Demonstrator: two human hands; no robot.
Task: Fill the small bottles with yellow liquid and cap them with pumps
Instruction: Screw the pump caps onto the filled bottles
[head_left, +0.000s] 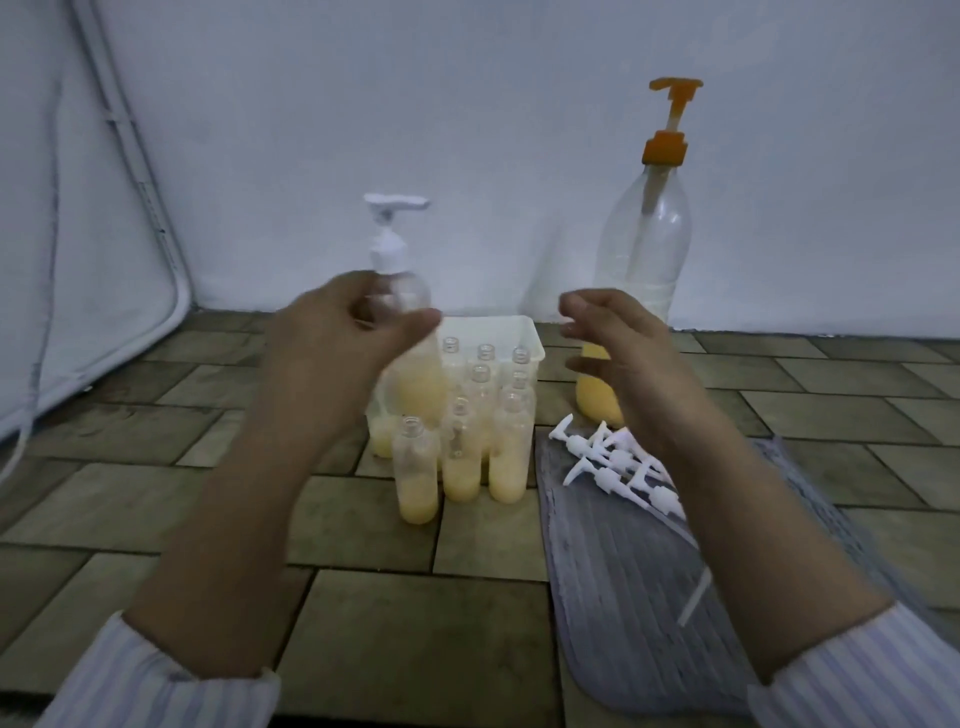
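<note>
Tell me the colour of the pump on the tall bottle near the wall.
Orange. The pump on the tall bottle shows best in the head view.

A grey ribbed mat (623, 597) lies on the brown tiled floor (156, 499); a white wall (467, 130) behind; white tubing (130, 156) at left.

A: what's the room like?

B: dim. Plain white wall (467, 104) straight ahead, and a floor (156, 499) of greenish-brown tiles laid like bricks running up to it.

A: anything else?

B: a white frame (136, 171) with cloth leans left of the wall, and a grey mat (618, 597) lies on the floor, right side.
</note>
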